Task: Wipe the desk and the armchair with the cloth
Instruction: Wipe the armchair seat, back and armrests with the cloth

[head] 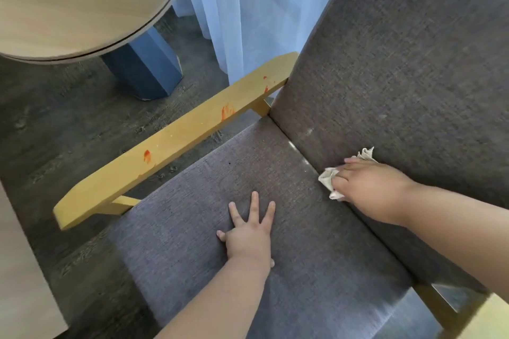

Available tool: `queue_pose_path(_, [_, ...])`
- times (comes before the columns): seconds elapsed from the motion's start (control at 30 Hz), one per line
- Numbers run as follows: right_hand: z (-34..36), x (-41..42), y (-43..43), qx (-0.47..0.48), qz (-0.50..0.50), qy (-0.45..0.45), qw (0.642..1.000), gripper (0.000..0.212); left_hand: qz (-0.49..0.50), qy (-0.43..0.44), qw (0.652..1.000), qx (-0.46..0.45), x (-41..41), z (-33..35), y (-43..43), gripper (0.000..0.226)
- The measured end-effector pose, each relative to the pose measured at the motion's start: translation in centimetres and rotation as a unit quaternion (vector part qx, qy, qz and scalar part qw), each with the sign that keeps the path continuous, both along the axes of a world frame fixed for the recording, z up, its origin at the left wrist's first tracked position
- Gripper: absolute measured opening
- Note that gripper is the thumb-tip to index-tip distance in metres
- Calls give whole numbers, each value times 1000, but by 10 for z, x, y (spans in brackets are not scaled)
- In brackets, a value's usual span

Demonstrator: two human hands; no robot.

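Now we press our right hand (366, 187), closed around the crumpled white cloth (329, 180), against the lower backrest of the grey armchair (399, 69). Our left hand (249, 231) lies flat on the seat, fingers spread, holding nothing. Orange smears mark the wooden armrest (170, 143).

Both forearms reach forward and are bare. The left hand (249, 234) lies flat, palm down, with its fingers (254, 202) spread wide and pointing ahead; 3 long fingers fan out, and the thumb juts to the left. The right hand (369, 187) sits further forward and to the right, knuckles up, fingers curled and closed around a crumpled cloth (329, 180), wrist bent slightly.
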State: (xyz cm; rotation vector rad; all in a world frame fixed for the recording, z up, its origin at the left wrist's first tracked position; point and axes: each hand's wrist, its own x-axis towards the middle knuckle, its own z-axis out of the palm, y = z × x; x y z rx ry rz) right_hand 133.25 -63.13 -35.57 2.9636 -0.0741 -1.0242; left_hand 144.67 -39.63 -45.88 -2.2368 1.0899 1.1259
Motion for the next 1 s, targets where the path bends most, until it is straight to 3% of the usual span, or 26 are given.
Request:
queue_pose_path(0.07, [22,19,-1,20,-41,-86,995,29,0,-5,1000,3,-1,-1,-1,140])
queue_pose_path(0.17, [25,65,-18,51,-34,-325,944,27,-22,-36,999,9,-5,-4,-1,142])
queue_pose_path(0.2, [22,81,-24,37,-36,-348,936,29,-33,-53,998,9,-6,-5,-1,142])
queue_pose_path(0.3, [-4,117,-29,-89,-40,-218,971,48,-29,-74,997,-9,-7,-14,5,144])
queue_pose_path(0.37, [-30,116,-27,-155,-34,-180,971,50,-7,-55,998,-28,-4,-23,8,145])
queue_pose_path(0.43, [-49,104,-22,-116,-37,-185,975,43,-3,-51,998,-46,-3,-27,11,145])
queue_pose_path(0.57, [-65,57,-15,-85,10,-112,990,39,-8,-47,998,-47,-3,-22,10,141])
queue_pose_path(0.73, [-30,14,6,-18,-21,10,1000,24,-10,-40,998,-40,-3,-15,9,140])
queue_pose_path(0.8, [-12,6,10,49,-78,-34,995,31,-8,-38,998,-42,-3,-15,9,141])
queue_pose_path(0.9, [2,16,12,151,-209,-242,936,48,-2,-33,998,-44,-3,-16,8,143])
queue_pose_path(0.97, [-6,49,6,130,-211,-343,906,56,-1,-33,998,-46,-3,-18,8,146])
queue_pose_path(1.0, [-13,70,2,106,-209,-334,913,59,-2,-34,998,-47,-3,-19,9,146])
